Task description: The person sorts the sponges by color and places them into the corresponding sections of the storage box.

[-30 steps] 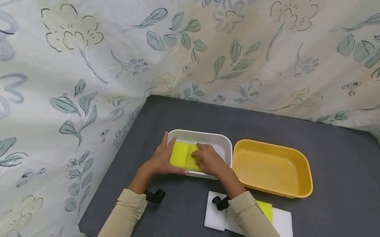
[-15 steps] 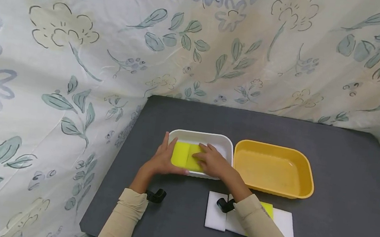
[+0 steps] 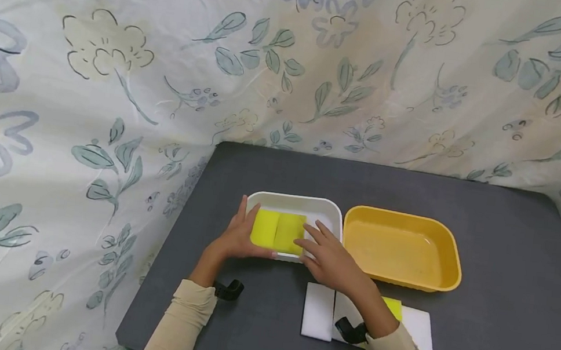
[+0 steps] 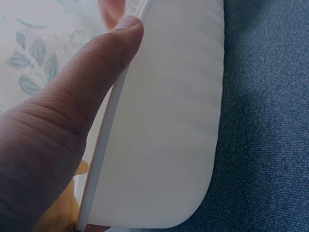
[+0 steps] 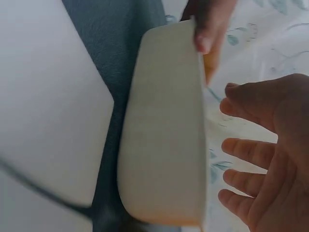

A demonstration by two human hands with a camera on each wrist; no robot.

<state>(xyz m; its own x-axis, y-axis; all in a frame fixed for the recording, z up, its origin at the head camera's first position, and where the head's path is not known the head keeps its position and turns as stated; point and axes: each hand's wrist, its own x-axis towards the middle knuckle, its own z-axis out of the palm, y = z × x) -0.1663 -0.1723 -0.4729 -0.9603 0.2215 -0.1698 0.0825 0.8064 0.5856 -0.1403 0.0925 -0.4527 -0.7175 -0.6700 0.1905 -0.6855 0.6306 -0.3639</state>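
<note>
Two flat yellow rectangular pads, a left pad (image 3: 265,228) and a right pad (image 3: 289,233), lie side by side in a white tray (image 3: 326,208). My left hand (image 3: 238,237) rests at the tray's left front corner, fingers spread. Its thumb (image 4: 104,58) lies along the rim in the left wrist view, and the fingertips reach the left pad's edge. Above the tray's front right part is my right hand (image 3: 325,256), fingers spread and slightly bent, nothing between them. Its fingertips overlap the right pad's edge in the head view. The right wrist view shows its palm and spread fingers beside the tray (image 5: 161,125).
A yellow tray (image 3: 399,278) stands right beside the white one. Nearer on the dark table (image 3: 260,336) lie white flat pieces (image 3: 317,319) and a yellow piece (image 3: 393,307), partly hidden by the right forearm. Floral cloth (image 3: 186,128) hangs behind and at left.
My right hand has come off the right yellow pad and moved right and toward me, uncovering the pad. My left hand stays on the tray corner.
</note>
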